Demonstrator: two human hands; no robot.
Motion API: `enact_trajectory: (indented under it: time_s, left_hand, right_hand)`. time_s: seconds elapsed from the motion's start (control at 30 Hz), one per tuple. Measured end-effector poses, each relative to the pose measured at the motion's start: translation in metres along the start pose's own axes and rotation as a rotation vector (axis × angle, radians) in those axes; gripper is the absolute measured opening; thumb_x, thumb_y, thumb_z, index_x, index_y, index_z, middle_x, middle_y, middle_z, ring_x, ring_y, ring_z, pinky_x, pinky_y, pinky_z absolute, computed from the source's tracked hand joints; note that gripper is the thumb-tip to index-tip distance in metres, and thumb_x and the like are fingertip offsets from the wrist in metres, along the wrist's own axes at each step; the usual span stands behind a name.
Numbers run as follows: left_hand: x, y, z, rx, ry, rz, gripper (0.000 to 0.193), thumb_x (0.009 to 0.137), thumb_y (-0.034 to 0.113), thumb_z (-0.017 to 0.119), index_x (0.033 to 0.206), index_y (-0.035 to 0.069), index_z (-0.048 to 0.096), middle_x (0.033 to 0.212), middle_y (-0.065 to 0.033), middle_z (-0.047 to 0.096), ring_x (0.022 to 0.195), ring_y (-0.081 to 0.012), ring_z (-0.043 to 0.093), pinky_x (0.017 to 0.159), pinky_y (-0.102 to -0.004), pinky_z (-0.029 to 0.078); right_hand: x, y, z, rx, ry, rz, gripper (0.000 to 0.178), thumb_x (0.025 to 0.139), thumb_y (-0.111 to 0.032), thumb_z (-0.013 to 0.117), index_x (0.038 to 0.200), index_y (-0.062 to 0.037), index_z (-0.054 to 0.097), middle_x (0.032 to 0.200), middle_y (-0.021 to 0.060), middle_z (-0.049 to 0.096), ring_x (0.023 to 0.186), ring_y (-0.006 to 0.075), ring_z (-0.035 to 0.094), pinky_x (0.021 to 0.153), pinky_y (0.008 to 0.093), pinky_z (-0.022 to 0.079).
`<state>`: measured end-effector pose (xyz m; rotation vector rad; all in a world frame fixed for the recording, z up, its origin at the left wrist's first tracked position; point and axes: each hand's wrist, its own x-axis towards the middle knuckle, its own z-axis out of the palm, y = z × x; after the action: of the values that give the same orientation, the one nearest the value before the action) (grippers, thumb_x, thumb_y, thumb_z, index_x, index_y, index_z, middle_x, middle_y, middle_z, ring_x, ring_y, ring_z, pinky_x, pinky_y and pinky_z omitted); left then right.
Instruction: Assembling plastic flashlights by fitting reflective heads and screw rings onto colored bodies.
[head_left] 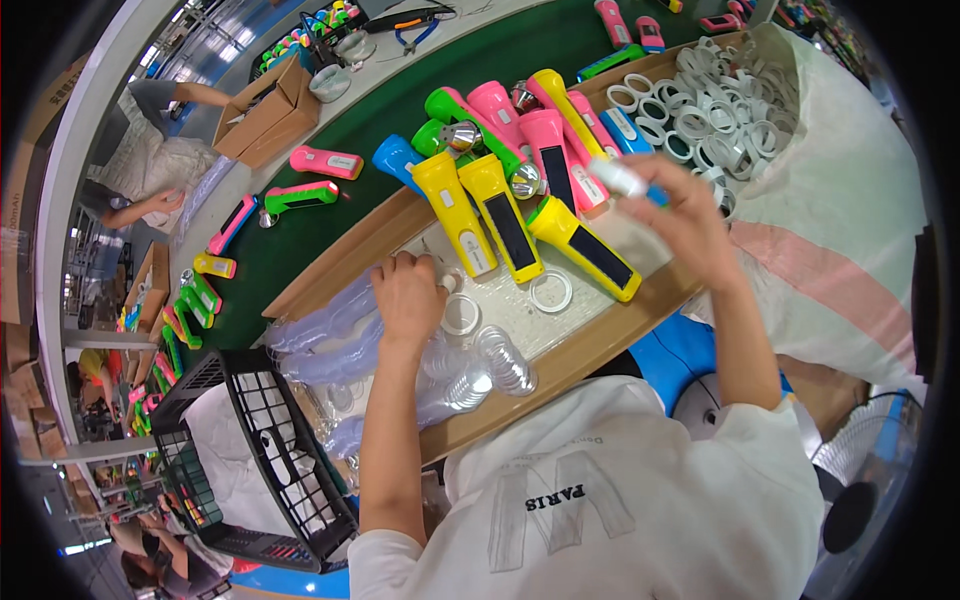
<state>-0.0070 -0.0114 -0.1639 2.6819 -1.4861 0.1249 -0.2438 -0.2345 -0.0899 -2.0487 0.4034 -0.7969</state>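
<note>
At your far left sits a black crate (262, 450). Your left hand (408, 295) rests on the worktop (560, 350), its grip pinching a small white ring (449, 283) beside clear lenses (500, 360). Yellow torches (500, 215) lie ahead. Your right hand (690, 215) is raised, grip clenched on a blue torch (625, 180), near the sack of white rings (720, 110).

Open brown cardboard box (268, 112) far up-left of left hand (408, 295). White woven sack (850, 220) with pink stripe just right of right hand (690, 215). Clear plastic bags (320, 340) beside left hand.
</note>
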Motion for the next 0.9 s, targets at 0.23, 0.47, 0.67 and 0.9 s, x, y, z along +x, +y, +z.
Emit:
enact_trajectory:
  time_s: [0.23,0.47,0.67,0.9]
  left_hand:
    - [0.008,0.011,0.002,-0.170,-0.137,0.076,0.013,0.068,0.010,0.068,0.081,0.009,0.068,0.092,-0.0131,0.065,0.092,-0.0327,0.059,0.086,-0.0449,0.038]
    - [0.007,0.018,-0.003,-0.101,-0.102,0.022,0.012,0.067,0.008,0.069,0.079,0.008,0.067,0.087,-0.0135,0.065,0.089,-0.0312,0.060,0.084,-0.0436,0.037]
    - [0.009,-0.002,-0.034,-1.090,-0.059,-0.318,0.010,0.077,0.002,0.069,0.087,0.000,0.069,0.073,-0.0021,0.065,0.064,-0.0088,0.057,0.059,-0.0228,0.044]
    - [0.028,0.037,-0.021,-1.084,0.135,-0.265,0.026,0.081,0.011,0.071,0.103,0.000,0.064,0.085,-0.0053,0.065,0.071,-0.0093,0.056,0.064,-0.0264,0.046]
  right_hand:
    - [-0.046,-0.004,0.120,0.912,-0.209,0.389,0.022,0.094,-0.027,0.060,0.094,-0.0054,0.056,0.094,0.0021,0.055,0.083,0.0078,0.052,0.072,0.0234,0.044]
    - [-0.056,0.008,0.124,0.264,-0.219,0.142,0.023,0.077,-0.009,0.076,0.093,-0.0050,0.060,0.121,0.0145,0.054,0.111,0.0217,0.055,0.080,0.0299,0.047]
    - [-0.053,0.004,0.128,0.074,0.000,-0.064,0.046,0.074,-0.012,0.077,0.115,-0.0085,0.056,0.121,0.0187,0.051,0.105,0.0340,0.056,0.087,0.0378,0.046]
    - [-0.054,0.008,0.131,0.354,0.050,0.113,0.069,0.072,-0.005,0.077,0.133,-0.0044,0.044,0.127,0.0141,0.048,0.103,0.0228,0.057,0.089,0.0331,0.047]
